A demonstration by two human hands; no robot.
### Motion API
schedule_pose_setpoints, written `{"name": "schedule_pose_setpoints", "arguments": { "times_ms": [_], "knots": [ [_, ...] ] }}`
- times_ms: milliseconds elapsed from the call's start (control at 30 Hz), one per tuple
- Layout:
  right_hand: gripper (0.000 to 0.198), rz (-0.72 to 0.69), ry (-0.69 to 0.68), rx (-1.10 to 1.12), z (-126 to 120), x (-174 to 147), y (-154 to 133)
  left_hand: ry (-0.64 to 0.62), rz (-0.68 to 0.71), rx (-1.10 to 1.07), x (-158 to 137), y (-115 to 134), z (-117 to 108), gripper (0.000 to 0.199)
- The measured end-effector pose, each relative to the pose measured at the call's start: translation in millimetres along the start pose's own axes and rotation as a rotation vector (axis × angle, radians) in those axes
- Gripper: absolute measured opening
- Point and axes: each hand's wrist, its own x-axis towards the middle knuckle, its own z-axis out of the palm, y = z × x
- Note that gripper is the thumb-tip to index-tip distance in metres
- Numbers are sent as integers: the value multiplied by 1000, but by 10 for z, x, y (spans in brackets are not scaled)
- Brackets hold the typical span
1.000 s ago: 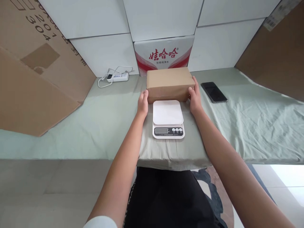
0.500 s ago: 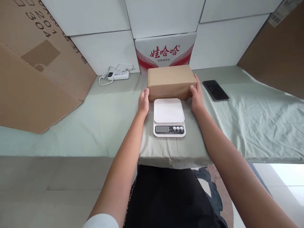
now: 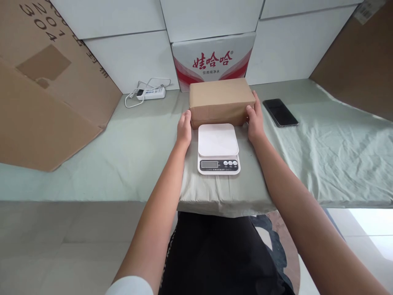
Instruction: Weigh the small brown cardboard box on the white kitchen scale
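A closed brown cardboard box (image 3: 221, 100) is between my two hands, just behind the scale. My left hand (image 3: 184, 128) presses against its left end, fingers partly hidden behind the side. My right hand (image 3: 255, 119) grips the right end, thumb on the front face and fingers round the far side. In front of the box a white kitchen scale (image 3: 217, 141) lies on the cloth with a bare platform. Its display looks blank, and a row of buttons sits to the right of it.
A green cloth covers the table (image 3: 147, 164). A power strip (image 3: 152, 93) with a white cable lies at the back left, a black phone (image 3: 280, 112) at the right. Behind stands a white-and-red carton (image 3: 211, 61). Large cardboard panels (image 3: 55, 106) flank both sides.
The view has shifted slightly, so everything sits a little higher in the picture. My hands stay on the box's ends, and the box keeps its place behind the scale.
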Motion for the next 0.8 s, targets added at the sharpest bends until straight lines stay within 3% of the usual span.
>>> {"name": "schedule_pose_setpoints", "arguments": {
  "times_ms": [300, 500, 633, 800],
  "knots": [
    [104, -41, -14, 9, 27, 24, -3, 9, -96, 4, -45, 124, 55, 89],
    [114, -181, -11, -64, 26, -51, -196, 21, 104, -1, -75, 362, 53, 89],
    [114, -247, 36, -130, -15, -302, -507, 44, 202, 28, -312, 609, 18, 82],
    [109, -244, 67, -131, -133, -792, -683, 66, 194, 51, -836, 789, -21, 77]
  ]
}}
